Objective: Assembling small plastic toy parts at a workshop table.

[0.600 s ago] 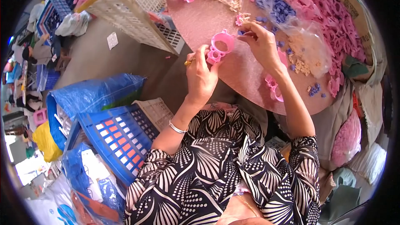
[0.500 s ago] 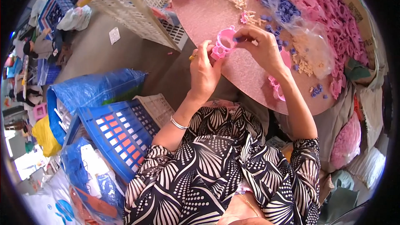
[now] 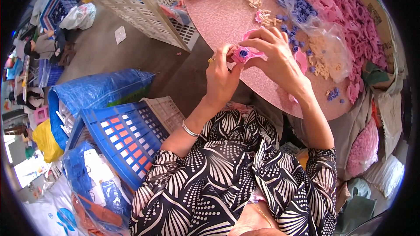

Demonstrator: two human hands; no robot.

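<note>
We find the left hand (image 3: pixel 220 78) and right hand (image 3: pixel 278 59) grasping the pink frame (image 3: pixel 236 57) over the left edge of the surface (image 3: pixel 214 17); we judge it light, stiff, a little slippery, best pinched by its rim

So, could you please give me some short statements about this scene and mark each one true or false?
1. The left hand and right hand both touch the pink piece. True.
2. The bracelet is on the right forearm. False: it is on the left forearm.
3. A blue part shows at the pink piece. True.
4. The blue basket is to the person's right. False: it is to the left.
5. Loose blue parts lie on the table. True.
</note>
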